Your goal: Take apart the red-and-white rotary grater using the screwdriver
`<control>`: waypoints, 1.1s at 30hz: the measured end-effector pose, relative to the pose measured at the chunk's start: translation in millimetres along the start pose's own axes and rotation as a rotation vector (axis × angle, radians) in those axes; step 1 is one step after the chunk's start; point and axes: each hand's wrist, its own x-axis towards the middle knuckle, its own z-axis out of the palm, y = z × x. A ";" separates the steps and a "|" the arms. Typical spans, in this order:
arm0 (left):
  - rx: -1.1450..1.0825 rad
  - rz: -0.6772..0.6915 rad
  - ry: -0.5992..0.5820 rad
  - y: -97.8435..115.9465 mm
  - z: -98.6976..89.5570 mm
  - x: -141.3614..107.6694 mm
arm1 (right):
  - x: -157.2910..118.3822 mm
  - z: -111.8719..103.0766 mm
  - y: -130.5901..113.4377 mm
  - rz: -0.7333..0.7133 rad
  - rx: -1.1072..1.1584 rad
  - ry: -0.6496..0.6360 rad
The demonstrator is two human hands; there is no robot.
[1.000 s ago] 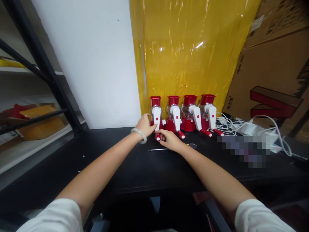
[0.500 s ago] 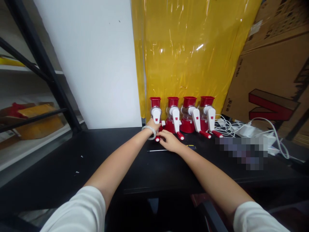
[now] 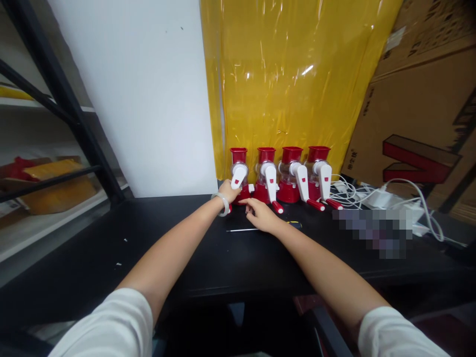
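Several red-and-white rotary graters stand in a row at the back of the black table. The leftmost rotary grater (image 3: 238, 156) has its white crank (image 3: 239, 174) slanting down to the left. My left hand (image 3: 226, 191), with a pale bangle at the wrist, is closed around the lower part of that crank; its red knob shows only in part. Close in front of the same grater's red base is my right hand (image 3: 259, 213), fingers apart and holding nothing; whether a fingertip touches the base I cannot tell. A screwdriver (image 3: 242, 230) lies on the table, partly hidden under the right hand.
To the right stand more rotary graters (image 3: 292, 191), their cranks pointing forward. White cables and adapters (image 3: 380, 199) lie beyond them, beside a blurred patch. A white board (image 3: 148, 99), a yellow-wrapped panel (image 3: 297, 89) and a cardboard box (image 3: 416, 124) rise behind. Metal shelving (image 3: 84, 144) stands left.
My left hand has swung the leftmost grater's crank from nearly straight down toward the left. My right hand stays about in place, its fingers slightly shifted.
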 end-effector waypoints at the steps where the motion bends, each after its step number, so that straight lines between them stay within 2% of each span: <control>1: -0.015 0.000 0.013 -1.6 0.7 -0.1 | 0.0 -0.1 0.0 0.002 -0.002 0.000; 5: -0.092 0.014 0.031 -7.4 0.0 -3.6 | -0.2 -1.2 -0.5 0.014 -0.003 0.000; 8: -0.165 0.047 -0.029 -11.2 -10.5 -9.3 | 0.0 -1.4 -0.6 0.021 -0.002 0.009; 11: -0.235 0.087 -0.122 -16.7 -29.4 -16.0 | 1.2 0.0 0.7 0.034 -0.002 0.054; 14: -0.291 0.107 -0.198 -26.6 -51.4 -22.1 | 3.6 3.1 5.1 0.044 0.012 0.161; 17: -0.384 0.169 -0.355 -38.4 -72.1 -29.3 | 5.2 7.1 11.9 0.055 -0.001 0.253; 19: -0.417 0.191 -0.430 -44.0 -83.9 -35.9 | 5.0 9.2 15.6 0.074 -0.020 0.269; 25: -0.468 0.160 -0.571 -46.9 -104.7 -56.4 | 1.2 7.2 10.3 0.125 -0.048 0.125; 29: -0.480 0.124 -0.583 -49.0 -109.1 -61.6 | 0.3 4.7 2.0 0.068 -0.066 0.029; 33: -0.448 0.104 -0.573 -53.7 -113.5 -60.8 | -0.1 5.7 -2.1 0.033 -0.042 0.005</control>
